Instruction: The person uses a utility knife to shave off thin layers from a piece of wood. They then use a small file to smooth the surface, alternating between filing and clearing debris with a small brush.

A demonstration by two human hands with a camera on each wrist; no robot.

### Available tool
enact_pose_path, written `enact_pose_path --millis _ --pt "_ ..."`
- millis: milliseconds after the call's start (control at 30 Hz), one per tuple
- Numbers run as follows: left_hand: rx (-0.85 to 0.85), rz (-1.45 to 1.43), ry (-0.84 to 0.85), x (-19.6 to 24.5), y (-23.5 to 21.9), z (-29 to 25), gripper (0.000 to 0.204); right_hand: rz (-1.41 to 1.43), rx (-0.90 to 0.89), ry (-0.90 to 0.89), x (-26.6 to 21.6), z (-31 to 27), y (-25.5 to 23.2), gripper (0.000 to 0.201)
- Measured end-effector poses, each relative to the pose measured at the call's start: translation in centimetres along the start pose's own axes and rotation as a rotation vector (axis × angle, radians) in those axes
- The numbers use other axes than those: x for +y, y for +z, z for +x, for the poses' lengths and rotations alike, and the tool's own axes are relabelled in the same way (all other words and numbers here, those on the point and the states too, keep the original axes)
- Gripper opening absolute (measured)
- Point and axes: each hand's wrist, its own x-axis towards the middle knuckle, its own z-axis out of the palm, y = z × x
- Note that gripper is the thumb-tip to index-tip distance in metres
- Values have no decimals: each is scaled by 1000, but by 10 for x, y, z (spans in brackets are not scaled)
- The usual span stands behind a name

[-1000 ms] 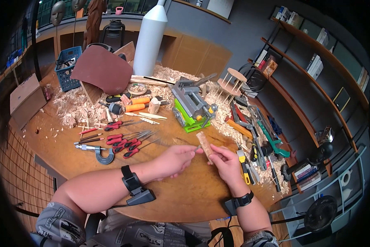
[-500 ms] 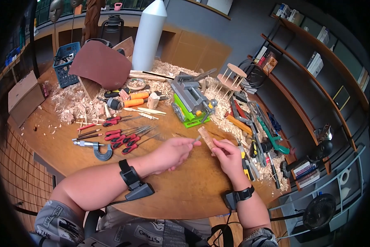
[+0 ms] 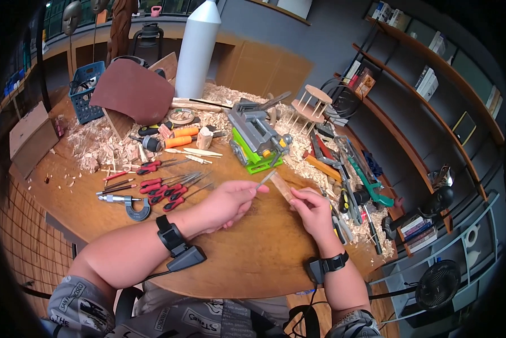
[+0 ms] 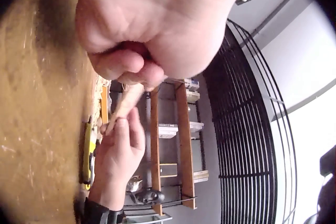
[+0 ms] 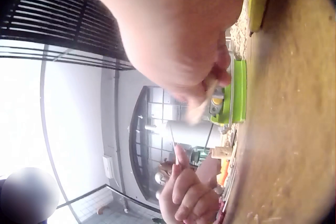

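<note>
My left hand [image 3: 226,206] grips a thin grey metal file [image 3: 266,179], its handle hidden in the curled fingers. In the right wrist view the slim shaft [image 5: 172,136] sticks out past the left thumb and forefinger. My right hand [image 3: 312,213] pinches the near end of a small flat strip of wood [image 3: 281,187] between thumb and fingers, tilted up over the table. The shaft's tip overlaps the strip's far end in the head view. From the left wrist, the strip [image 4: 129,99] shows beyond my curled left fingers [image 4: 123,62].
Several red-handled files [image 3: 166,188] and a micrometer [image 3: 133,205] lie left of my hands on the wooden table [image 3: 236,265]. A green and grey vise [image 3: 258,138] stands ahead among wood shavings. Pliers, saws and a yellow-black cutter [image 3: 337,225] lie on the right.
Both hands have shifted slightly away from my body. The file's shaft now reaches across toward the strip's far end, with more of it showing, and my right hand keeps its pinch.
</note>
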Motion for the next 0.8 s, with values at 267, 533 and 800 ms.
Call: enact_pose_path --millis 267,533,800 --pt "46 -45 17 -10 -5 8 34 1078 49 312 -5 2 0 36" --pt "-42 31 -61 -17 7 3 34 1235 -131 357 1 -2 -1 35" --pt "-116 35 -48 -25 12 2 36 676 -76 399 -16 -5 18 23"
